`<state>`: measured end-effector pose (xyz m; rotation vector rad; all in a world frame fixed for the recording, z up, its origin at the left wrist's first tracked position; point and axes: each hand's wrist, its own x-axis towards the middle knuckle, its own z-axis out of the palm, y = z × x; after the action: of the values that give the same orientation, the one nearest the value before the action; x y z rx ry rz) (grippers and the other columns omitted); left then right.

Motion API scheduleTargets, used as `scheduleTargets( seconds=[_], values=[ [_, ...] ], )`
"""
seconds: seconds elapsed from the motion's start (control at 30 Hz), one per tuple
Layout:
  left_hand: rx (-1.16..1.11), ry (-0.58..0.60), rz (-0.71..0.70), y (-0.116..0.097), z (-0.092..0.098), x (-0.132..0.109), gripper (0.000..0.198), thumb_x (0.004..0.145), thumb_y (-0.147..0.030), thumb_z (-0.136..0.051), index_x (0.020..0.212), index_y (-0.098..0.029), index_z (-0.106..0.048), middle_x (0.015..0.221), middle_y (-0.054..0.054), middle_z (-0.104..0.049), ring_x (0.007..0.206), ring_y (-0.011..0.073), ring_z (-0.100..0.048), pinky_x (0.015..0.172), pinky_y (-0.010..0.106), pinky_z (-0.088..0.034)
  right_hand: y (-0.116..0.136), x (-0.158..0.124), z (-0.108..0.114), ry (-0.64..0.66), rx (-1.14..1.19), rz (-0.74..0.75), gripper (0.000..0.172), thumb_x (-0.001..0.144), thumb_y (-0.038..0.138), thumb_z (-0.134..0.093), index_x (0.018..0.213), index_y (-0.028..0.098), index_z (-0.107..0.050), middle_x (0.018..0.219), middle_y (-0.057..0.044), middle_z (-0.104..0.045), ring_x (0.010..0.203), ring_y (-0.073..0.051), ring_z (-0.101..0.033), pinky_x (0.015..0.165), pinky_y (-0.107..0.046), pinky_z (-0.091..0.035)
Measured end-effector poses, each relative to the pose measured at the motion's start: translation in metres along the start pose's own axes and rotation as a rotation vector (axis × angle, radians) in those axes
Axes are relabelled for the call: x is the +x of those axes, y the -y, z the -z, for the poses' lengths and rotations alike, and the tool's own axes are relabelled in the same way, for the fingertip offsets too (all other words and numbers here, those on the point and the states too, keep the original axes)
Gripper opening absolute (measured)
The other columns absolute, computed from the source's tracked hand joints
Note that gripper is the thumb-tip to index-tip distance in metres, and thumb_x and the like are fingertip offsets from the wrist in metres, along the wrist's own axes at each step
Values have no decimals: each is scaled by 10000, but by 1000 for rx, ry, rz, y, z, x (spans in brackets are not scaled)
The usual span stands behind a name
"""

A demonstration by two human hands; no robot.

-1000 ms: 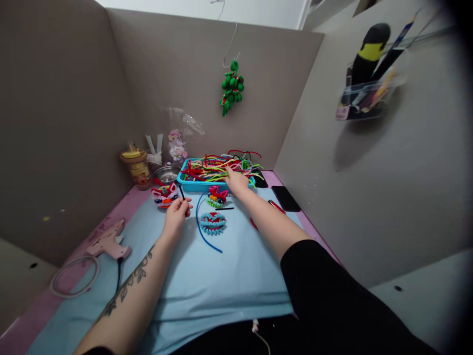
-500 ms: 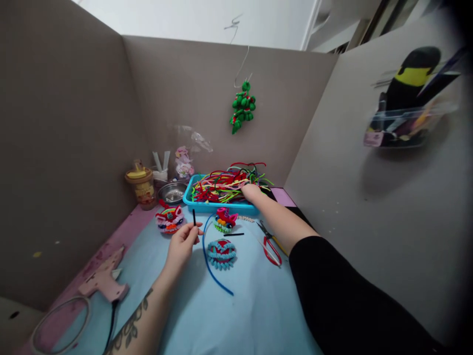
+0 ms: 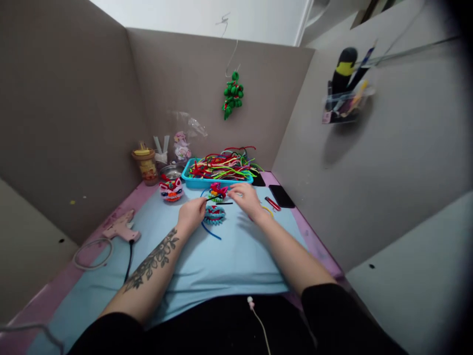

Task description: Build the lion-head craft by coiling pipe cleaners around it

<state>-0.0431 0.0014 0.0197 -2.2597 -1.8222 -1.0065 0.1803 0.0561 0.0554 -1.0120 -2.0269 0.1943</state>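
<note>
My left hand [image 3: 192, 215] is closed, its fingertips pinching a short black pipe cleaner [image 3: 213, 198] that points to the right. My right hand [image 3: 247, 199] hovers just right of it, fingers bent together; anything in them is too small to make out. Between the hands lies a pink, orange and green pipe-cleaner figure [image 3: 219, 189]. A second short black piece [image 3: 224, 203] rests on the blue cloth. Closer to me is a light-blue and red pipe-cleaner piece [image 3: 215, 215], with a long blue pipe cleaner [image 3: 212, 232] curving beside it.
A blue tray [image 3: 199, 183] heaped with coloured pipe cleaners stands at the back. Left are a red-pink animal head [image 3: 171, 191], a lidded cup [image 3: 146, 167], a metal bowl [image 3: 172, 171] and a pink glue gun [image 3: 121, 227]. A phone [image 3: 281, 196] and red-handled tool [image 3: 272, 203] lie right.
My right hand has left the tray and come back toward my left hand. My left hand has turned the black pipe cleaner from upright to nearly level. The camera view has shifted.
</note>
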Motion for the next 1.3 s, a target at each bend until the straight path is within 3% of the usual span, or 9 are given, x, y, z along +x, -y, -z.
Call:
scheduleTargets(
  seconds=[0.17, 0.43, 0.6, 0.7, 0.8, 0.9, 1.03, 1.13, 1.3],
  values=[
    [174, -36, -179, -6, 4, -10, 275, 884, -236, -404, 964, -193, -664, 849, 99, -686, 780, 196, -614, 719, 297, -441, 37, -37, -27, -85, -37, 88, 257, 867, 257, -537, 1086, 222, -666, 1003, -81, -676, 982, -219, -562, 914, -376, -416],
    [217, -4, -313, -4, 6, -9, 300, 890, -209, -373, 982, -204, -659, 851, 103, -680, 812, 212, -603, 723, 326, -431, 29, -46, -35, -30, -221, 38, 214, 899, 243, -491, 953, 237, -698, 908, -75, -679, 911, -218, -559, 818, -336, -428],
    [182, -80, -374, -13, 8, -11, 304, 879, -238, -445, 1108, -238, -645, 1106, 106, -662, 1051, 262, -550, 902, 422, -353, 36, -50, -42, -29, -265, 35, 253, 918, 270, -453, 899, 234, -703, 891, -85, -671, 895, -228, -536, 794, -337, -403],
    [142, -67, -402, -18, 7, -12, 271, 884, -262, -457, 1045, -254, -675, 1016, 90, -690, 1007, 255, -559, 896, 424, -324, 36, -52, -47, -5, -236, 85, 273, 926, 279, -427, 939, 243, -697, 919, -80, -674, 901, -225, -537, 808, -339, -401],
    [129, -81, -309, -9, 7, -10, 267, 892, -271, -441, 965, -247, -697, 846, 82, -692, 898, 236, -571, 852, 398, -332, 20, -47, -45, -31, -184, 55, 281, 917, 255, -432, 1088, 227, -652, 1033, -75, -663, 976, -217, -533, 877, -335, -401],
    [133, -186, -78, 15, 6, -5, 283, 885, -312, -447, 924, -209, -707, 871, 103, -669, 863, 240, -558, 772, 363, -365, -7, -39, -39, -106, -264, -205, 296, 899, 215, -434, 1108, 187, -641, 1078, -102, -635, 1028, -232, -507, 910, -346, -391],
    [217, -133, 188, 43, 5, 0, 252, 824, -293, -511, 913, -159, -705, 947, 145, -628, 868, 276, -536, 707, 361, -390, -29, -31, -42, 77, -404, -363, 216, 859, 244, -512, 977, 220, -691, 1173, -101, -585, 1112, -261, -444, 924, -365, -365],
    [277, -90, 227, 43, 4, 0, 280, 823, -226, -479, 1008, -175, -683, 1043, 133, -606, 935, 271, -532, 746, 353, -411, -30, -27, -56, 191, -470, -390, 250, 859, 309, -530, 1059, 236, -662, 1317, -97, -492, 1219, -279, -354, 977, -401, -306],
    [199, 156, 182, 28, 2, -4, 297, 848, -158, -426, 957, -211, -698, 960, 73, -651, 904, 211, -590, 738, 294, -440, -28, -16, -71, 317, -484, -440, 264, 893, 275, -470, 1083, 183, -629, 1364, -134, -448, 1262, -289, -316, 966, -408, -294]
  ],
)
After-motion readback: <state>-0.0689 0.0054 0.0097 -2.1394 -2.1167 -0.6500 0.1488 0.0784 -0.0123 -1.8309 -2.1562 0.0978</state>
